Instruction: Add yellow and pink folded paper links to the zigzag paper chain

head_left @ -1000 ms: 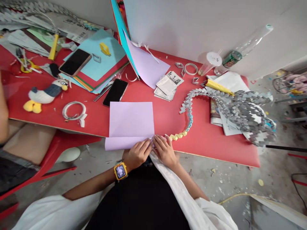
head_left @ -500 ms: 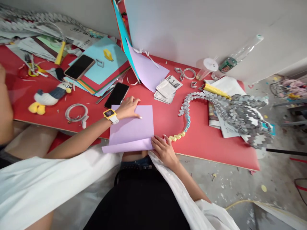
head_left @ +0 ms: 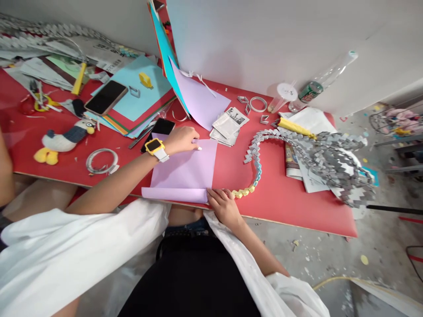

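Observation:
A sheet of purple paper [head_left: 185, 165] lies on the red table in front of me, its near edge turned up into a loose fold. My left hand [head_left: 181, 140], with a yellow-cased watch [head_left: 154, 146] on the wrist, is closed at the sheet's far edge with fingers bent. At the right end of the fold, my right hand [head_left: 225, 207] grips the paper, its fingers together over the edge. A folded-paper chain [head_left: 257, 169] with grey, blue and yellow links ends beside my right fingers. A black phone [head_left: 163, 127] lies partly behind my left hand.
Coloured sheets [head_left: 145, 97] carry another phone [head_left: 106, 97] at the left. A stuffed bird [head_left: 66, 138], scissors [head_left: 42, 101] and a paper coil [head_left: 102, 161] lie nearby. A plastic cup [head_left: 284, 94] and bottle [head_left: 310, 92] stand by the wall. Another person's arm [head_left: 5, 171] shows far left.
The purple sheet has slid a little away from me and to the right, along with my left hand, whose fingers have drawn closer together. My right hand stays at the fold.

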`<state>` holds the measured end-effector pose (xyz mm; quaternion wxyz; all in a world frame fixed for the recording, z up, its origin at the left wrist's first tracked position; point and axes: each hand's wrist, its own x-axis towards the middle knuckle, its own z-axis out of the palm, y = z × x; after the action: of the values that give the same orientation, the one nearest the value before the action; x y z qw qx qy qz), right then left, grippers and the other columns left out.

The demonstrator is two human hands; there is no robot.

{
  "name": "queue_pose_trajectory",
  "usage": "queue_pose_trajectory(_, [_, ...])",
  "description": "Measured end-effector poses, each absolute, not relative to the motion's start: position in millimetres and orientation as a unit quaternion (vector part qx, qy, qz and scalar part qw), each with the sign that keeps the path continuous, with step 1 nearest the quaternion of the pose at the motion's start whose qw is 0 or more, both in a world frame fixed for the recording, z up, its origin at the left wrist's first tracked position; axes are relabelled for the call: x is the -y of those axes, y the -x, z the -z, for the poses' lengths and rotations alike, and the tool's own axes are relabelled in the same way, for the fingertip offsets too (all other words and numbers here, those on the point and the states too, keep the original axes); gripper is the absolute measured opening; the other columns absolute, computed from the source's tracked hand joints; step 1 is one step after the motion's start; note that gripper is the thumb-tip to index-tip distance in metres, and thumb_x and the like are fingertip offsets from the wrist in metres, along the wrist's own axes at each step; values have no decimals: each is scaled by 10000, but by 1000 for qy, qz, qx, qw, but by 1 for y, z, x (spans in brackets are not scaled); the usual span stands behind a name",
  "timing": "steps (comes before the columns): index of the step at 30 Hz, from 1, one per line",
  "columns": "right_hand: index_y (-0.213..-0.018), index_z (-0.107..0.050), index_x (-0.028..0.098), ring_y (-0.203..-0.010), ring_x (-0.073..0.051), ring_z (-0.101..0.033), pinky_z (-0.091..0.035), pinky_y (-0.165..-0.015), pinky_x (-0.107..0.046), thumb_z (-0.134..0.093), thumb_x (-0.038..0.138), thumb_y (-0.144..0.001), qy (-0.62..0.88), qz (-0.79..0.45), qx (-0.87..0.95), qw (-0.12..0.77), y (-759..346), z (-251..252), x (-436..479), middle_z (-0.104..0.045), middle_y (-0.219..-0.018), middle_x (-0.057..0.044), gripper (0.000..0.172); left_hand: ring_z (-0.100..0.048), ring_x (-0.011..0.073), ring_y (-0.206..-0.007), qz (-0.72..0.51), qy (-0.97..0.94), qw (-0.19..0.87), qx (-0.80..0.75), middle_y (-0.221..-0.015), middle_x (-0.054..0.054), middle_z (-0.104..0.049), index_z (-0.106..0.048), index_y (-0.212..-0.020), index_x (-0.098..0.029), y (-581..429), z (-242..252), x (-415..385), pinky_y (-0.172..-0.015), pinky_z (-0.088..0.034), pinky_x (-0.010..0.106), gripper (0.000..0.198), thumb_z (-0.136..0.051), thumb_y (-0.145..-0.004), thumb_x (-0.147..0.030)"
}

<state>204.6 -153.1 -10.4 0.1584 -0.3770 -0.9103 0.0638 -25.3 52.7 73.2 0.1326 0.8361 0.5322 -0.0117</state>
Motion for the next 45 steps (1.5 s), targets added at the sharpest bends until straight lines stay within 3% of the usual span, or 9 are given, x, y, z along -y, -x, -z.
queue_pose_trajectory(5, [-1307, -554, 163, -1042, -242, -555, -410, -887, -414, -413, 133, -977, 395, -47, 906, 146, -198, 10, 141, -623, -1340, -105, 360, -611, 232, -882, 8, -859, 77, -505, -934, 86, -642, -680, -833, -148, 9, -92, -60, -661, -383, 291, 281, -663, -828, -428])
queue_pose_trajectory(8, [-1406, -469, 182, -1033, -235, -565, -420, -887, -416, -405, 126, -982, 407, -35, 903, 133, -195, 7, 136, -620, -1342, -109, 432, -619, 298, -990, -9, -875, 26, -483, -994, 133, -644, -691, -926, -118, 1, -105, -54, -780, -458, 368, 233, -616, -882, -333])
queue_pose_trajectory(11, [-1416, -457, 158, -1152, -249, -547, -408, -948, -444, -394, 120, -987, 408, -20, 902, 140, -194, 8, 136, -587, -1385, -117, 436, -516, 347, -1248, -115, -871, -42, -477, -1249, 203, -588, -627, -1164, -94, -8, -103, -20, -989, -427, 480, 277, -478, -954, -197])
queue_pose_trajectory(13, [-1374, -508, 155, -1238, -260, -517, -384, -998, -467, -398, 115, -983, 404, -14, 901, 154, -193, 11, 138, -602, -1369, -111, 408, -426, 307, -1370, -181, -892, -61, -410, -1409, 192, -508, -502, -1350, -101, -11, -88, 20, -1092, -377, 460, 386, -415, -979, -162])
queue_pose_trajectory(17, [-1231, -628, 155, -1265, -264, -521, -365, -1041, -481, -443, 153, -975, 403, -11, 896, 187, -192, 18, 139, -674, -1266, -108, 315, -481, 272, -1345, -140, -930, -25, -339, -1433, 167, -517, -482, -1385, -90, 0, -34, 101, -1080, -431, 398, 419, -417, -981, -182])
queue_pose_trajectory(22, [-1360, -533, 140, -1272, -260, -534, -379, -1039, -476, -456, 202, -983, 410, -17, 894, 181, -190, 16, 140, -621, -1346, -131, 390, -467, 273, -1360, -84, -919, 17, -384, -1458, 169, -481, -454, -1426, -93, 24, 7, 131, -1097, -423, 443, 452, -371, -987, -163])
queue_pose_trajectory(32, [-1356, -522, 120, -1257, -248, -553, -352, -1071, -483, -448, 176, -982, 418, -23, 887, 195, -187, 15, 142, -640, -1317, -140, 386, -468, 278, -1353, -79, -930, 5, -359, -1446, 157, -504, -512, -1366, -105, 29, 4, 122, -1091, -427, 448, 407, -404, -976, -146])
queue_pose_trajectory(37, [-1308, -550, 111, -1256, -252, -542, -340, -1067, -472, -456, 184, -982, 417, -19, 884, 209, -183, 12, 140, -665, -1275, -136, 347, -603, 280, -1110, -71, -929, -33, -361, -1179, 171, -632, -524, -1336, -90, 31, -1, 117, -966, -485, 443, 387, -473, -968, -199])
queue_pose_trajectory(45, [-1236, -553, 133, -1066, -227, -587, -330, -1040, -445, -410, 177, -995, 409, -58, 891, 190, -183, 2, 124, -712, -1126, -112, 284, -592, 236, -932, -60, -946, -34, -317, -1029, 126, -632, -567, -1194, -92, 30, -11, 104, -837, -481, 385, 268, -429, -970, -143])
